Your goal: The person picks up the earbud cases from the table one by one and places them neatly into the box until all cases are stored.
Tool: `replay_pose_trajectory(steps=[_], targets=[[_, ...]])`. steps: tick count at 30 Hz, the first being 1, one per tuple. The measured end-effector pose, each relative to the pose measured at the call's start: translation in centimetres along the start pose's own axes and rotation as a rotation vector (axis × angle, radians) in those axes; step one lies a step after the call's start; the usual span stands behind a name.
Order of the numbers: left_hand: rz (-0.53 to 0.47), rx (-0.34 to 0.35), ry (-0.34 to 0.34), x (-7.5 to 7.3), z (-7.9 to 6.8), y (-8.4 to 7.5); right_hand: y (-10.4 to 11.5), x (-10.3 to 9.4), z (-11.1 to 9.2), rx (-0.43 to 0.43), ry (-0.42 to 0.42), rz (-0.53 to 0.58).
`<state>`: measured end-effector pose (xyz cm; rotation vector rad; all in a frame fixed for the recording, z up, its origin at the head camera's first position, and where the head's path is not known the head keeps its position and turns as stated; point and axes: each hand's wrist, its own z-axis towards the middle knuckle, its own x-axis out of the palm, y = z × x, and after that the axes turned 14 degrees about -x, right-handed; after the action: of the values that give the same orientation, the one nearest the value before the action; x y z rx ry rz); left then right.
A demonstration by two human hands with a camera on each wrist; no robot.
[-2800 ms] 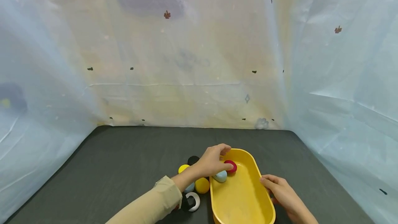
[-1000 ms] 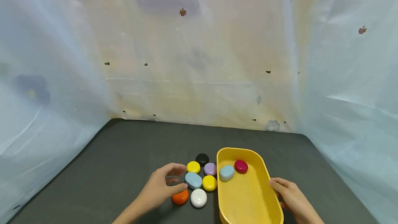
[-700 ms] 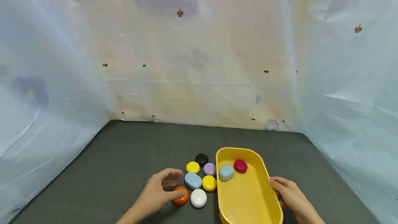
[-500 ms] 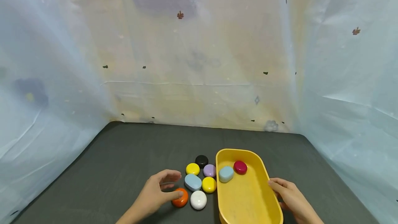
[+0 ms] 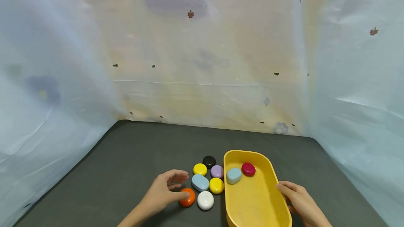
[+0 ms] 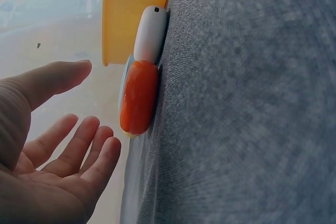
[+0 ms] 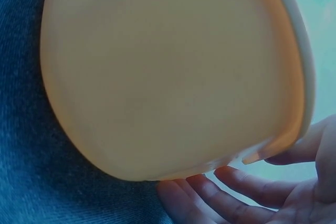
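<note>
My left hand (image 5: 159,192) hovers at the near-left edge of a bead cluster, fingers relaxed and parted. In the head view its thumb overlaps an orange bead (image 5: 188,201); the left wrist view shows a gap between hand and orange bead (image 6: 139,97). Beside that lies a white bead (image 5: 205,200), with a small dark hole in its edge (image 6: 149,34). My right hand (image 5: 300,200) grips the right side of a yellow tray (image 5: 252,202), thumb at the rim, fingers against the outer wall (image 7: 157,77). Inside the tray are a pale blue bead (image 5: 234,176) and a crimson bead (image 5: 248,169).
Between hand and tray lie a light blue bead (image 5: 200,183), two yellow beads (image 5: 216,186), a purple bead (image 5: 217,171) and a black bead (image 5: 209,162). Dark grey cloth (image 5: 151,143) covers the table. Patterned plastic sheeting (image 5: 202,97) hangs around the back and sides.
My left hand was over the tray at the crimson bead; it let that go and moved left to the orange bead, staying nearly still lately. The right hand keeps its grip on the tray.
</note>
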<state>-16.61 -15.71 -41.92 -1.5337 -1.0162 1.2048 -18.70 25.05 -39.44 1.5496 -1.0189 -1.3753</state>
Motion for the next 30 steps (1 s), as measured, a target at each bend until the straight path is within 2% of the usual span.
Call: replay_pose_trajectory(steps=[11, 30], targets=[[0.006, -0.013, 0.048, 0.27, -0.05, -0.19, -0.14, -0.28, -0.41, 0.013, -0.003, 0.0], [0.025, -0.038, 0.075, 0.51, 0.57, 0.11, -0.03, -0.14, -0.46, -0.022, -0.002, 0.006]])
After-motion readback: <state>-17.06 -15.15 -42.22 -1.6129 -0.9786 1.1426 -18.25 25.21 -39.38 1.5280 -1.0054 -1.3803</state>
